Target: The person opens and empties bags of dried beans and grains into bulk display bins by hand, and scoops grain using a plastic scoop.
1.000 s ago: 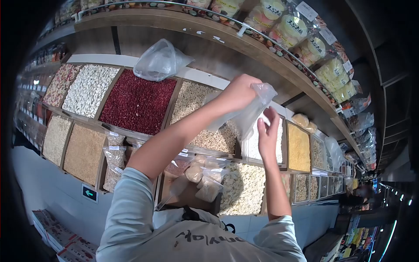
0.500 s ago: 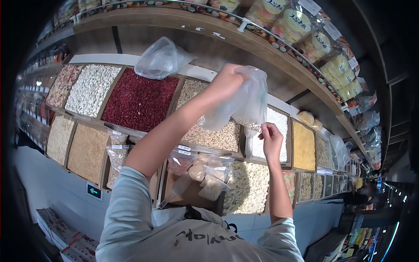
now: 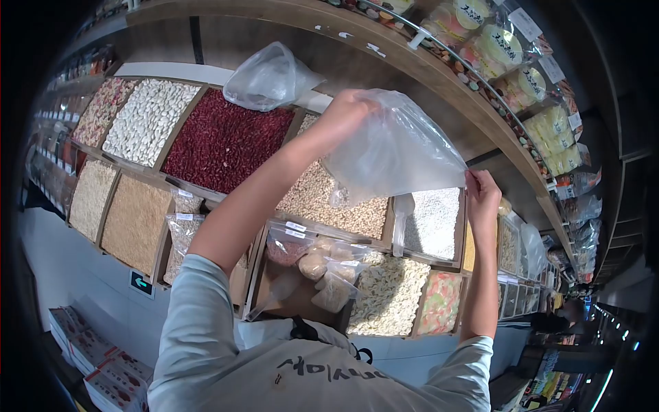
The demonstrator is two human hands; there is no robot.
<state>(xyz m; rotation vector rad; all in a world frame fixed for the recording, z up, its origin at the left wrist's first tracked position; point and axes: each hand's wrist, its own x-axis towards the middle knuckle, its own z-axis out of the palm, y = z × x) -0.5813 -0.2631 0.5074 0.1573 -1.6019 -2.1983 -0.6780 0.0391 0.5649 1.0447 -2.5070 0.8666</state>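
A clear plastic bag [image 3: 401, 147] is stretched between my two hands above the bins. My left hand [image 3: 353, 110] grips its upper left edge, fingers closed and partly covered by the film. At its right corner, my right hand [image 3: 483, 189] pinches the plastic between thumb and fingers. Under the bag lie a bin of pale beige grains [image 3: 350, 216] and a bin of white grains [image 3: 434, 221]. A translucent scoop [image 3: 402, 223] rests at the left side of the white grains.
Dark red beans [image 3: 223, 144] and white beans [image 3: 147, 120] fill bins at left. Another clear bag [image 3: 269, 79] sits behind the red beans. Small filled bags [image 3: 333, 288] lie in a front bin. An overhead shelf [image 3: 391, 72] holds packaged goods. A person [image 3: 568, 316] is far right.
My right hand has moved up and right, pulling the bag from a bunched, hanging shape into a wide spread. My left hand stays on its upper edge. The view has shifted slightly.
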